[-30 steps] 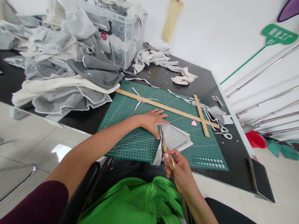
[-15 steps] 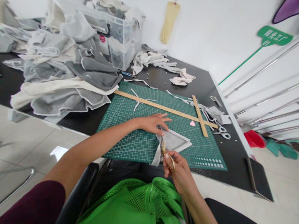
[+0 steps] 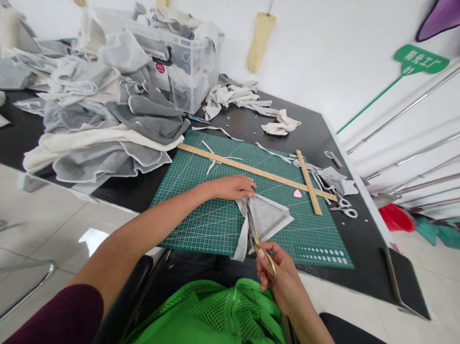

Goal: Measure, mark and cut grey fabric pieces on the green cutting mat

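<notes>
My right hand (image 3: 277,267) grips gold-handled scissors (image 3: 254,235) by their loops, the blades pointing away from me along the left edge of a grey cloth piece (image 3: 269,216). The cloth lies on the green cutting mat (image 3: 201,210) and tapers to a point at the right. A narrow strip of the same cloth (image 3: 241,241) hangs off to the left of the blades. My left hand (image 3: 236,187) has its fingers closed on the cloth's far corner, just beyond the blade tips. Its thumb is partly hidden.
A long wooden ruler (image 3: 237,165) crosses the mat, with a shorter ruler (image 3: 309,182) over its right end. White-handled scissors (image 3: 349,212), a pink chalk piece (image 3: 297,193) and scraps (image 3: 331,176) lie at right. Heaped grey cloth (image 3: 108,158) and a clear bin (image 3: 192,65) stand left.
My left hand has gone from spread fingers to closed fingers at the cloth's far corner. My right hand has drawn the scissors slightly toward me, showing more blade.
</notes>
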`<action>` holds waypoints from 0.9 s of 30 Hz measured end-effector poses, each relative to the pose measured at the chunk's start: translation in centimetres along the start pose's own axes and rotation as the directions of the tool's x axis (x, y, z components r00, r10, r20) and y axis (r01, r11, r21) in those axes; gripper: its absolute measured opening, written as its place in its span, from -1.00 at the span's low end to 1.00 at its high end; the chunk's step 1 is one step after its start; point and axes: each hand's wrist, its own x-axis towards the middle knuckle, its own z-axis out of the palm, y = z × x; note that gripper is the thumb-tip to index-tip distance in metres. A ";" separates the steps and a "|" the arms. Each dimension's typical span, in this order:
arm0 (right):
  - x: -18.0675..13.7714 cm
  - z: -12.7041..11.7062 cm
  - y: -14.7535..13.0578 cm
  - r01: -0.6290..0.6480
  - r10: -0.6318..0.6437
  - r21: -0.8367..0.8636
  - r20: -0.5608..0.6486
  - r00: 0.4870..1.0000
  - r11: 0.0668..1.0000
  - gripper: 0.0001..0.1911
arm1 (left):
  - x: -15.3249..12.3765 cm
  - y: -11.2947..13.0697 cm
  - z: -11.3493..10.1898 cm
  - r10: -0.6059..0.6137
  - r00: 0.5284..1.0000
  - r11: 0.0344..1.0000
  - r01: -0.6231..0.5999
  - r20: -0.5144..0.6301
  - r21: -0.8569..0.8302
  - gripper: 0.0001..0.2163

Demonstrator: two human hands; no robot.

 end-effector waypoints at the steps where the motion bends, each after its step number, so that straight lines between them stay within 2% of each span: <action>1: -0.3 -0.2 0.0 -0.006 0.007 0.008 -0.008 1.000 1.000 -0.51 | -0.1 0.1 -0.2 -0.016 1.000 1.000 0.017 -0.017 0.026 -0.75; 3: -1.0 -0.6 -0.1 -0.008 0.008 0.021 -0.018 1.000 1.000 -0.52 | -0.2 0.3 -0.6 -0.088 0.994 0.989 0.094 -0.064 0.111 -0.81; 5: -1.7 -0.8 -0.3 0.008 -0.008 0.025 -0.021 1.000 1.000 -0.54 | -0.3 0.4 -1.1 -0.205 0.970 0.946 0.230 -0.130 0.229 -0.81; 10: -2.2 -0.4 -0.5 0.088 -0.088 -0.009 0.008 0.996 0.996 -0.56 | -0.8 0.6 -2.4 -0.456 0.842 0.709 0.540 -0.289 0.454 -0.67; 13: -1.9 0.1 -0.3 0.070 -0.068 -0.015 0.080 0.994 0.997 -0.57 | -1.1 0.8 -2.9 -0.536 0.759 0.582 0.650 -0.371 0.488 -0.63; 15: -1.7 0.4 -0.1 0.034 -0.032 -0.018 0.119 0.992 0.999 -0.56 | -1.2 1.1 -3.0 -0.569 0.725 0.536 0.685 -0.388 0.494 -0.62; 17: -1.7 0.5 0.2 0.012 -0.007 -0.041 0.135 0.991 0.999 -0.54 | -1.2 1.3 -3.1 -0.582 0.716 0.522 0.693 -0.386 0.498 -0.60; 21: -1.9 -0.2 0.5 -0.024 0.033 -0.076 0.124 0.992 0.997 -0.53 | -1.8 1.0 -3.8 -0.584 0.736 0.567 0.672 -0.343 0.476 -0.54; 24: -1.9 -1.2 0.4 -0.039 0.042 -0.051 0.055 0.998 0.998 -0.52 | -2.8 0.2 -5.0 -0.605 0.759 0.635 0.643 -0.242 0.429 -0.64; 27: -1.5 -2.2 0.0 0.001 -0.002 -0.031 -0.047 0.999 1.000 -0.52 | -3.6 -0.4 -5.9 -0.606 0.787 0.714 0.602 -0.115 0.357 -0.73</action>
